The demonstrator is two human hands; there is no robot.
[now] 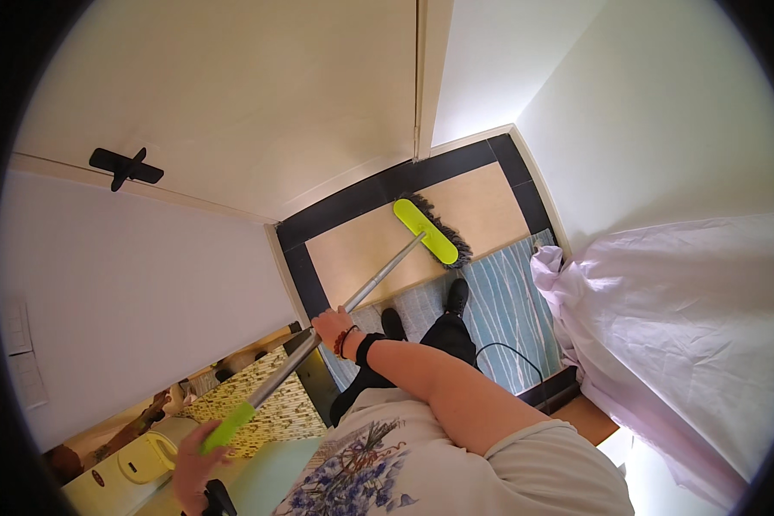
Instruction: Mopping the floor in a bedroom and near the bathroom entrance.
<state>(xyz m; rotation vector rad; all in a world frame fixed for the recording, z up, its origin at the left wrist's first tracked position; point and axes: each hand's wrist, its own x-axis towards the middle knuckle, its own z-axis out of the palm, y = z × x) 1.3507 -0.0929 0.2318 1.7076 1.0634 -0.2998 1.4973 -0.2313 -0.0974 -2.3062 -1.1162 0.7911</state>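
A dust mop with a lime-green head (426, 230) and a dark grey fringe rests on the beige floor panel, close to the striped mat. Its silver pole (378, 279) slants back towards me and ends in a green grip (230, 427). My right hand (334, 327) is wrapped round the middle of the pole, with bracelets and a black band at its wrist. At the lower left, my left hand (196, 460) is closed round the green grip; part of its fingers is hidden.
A cream door (232, 86) with a black handle (126, 168) stands ahead. My feet are on the blue-grey striped mat (512, 297), where a dark cable (512, 349) curves. Pale pink cloth (662, 318) hangs at right. A yellow lidded container (129, 473) sits at lower left.
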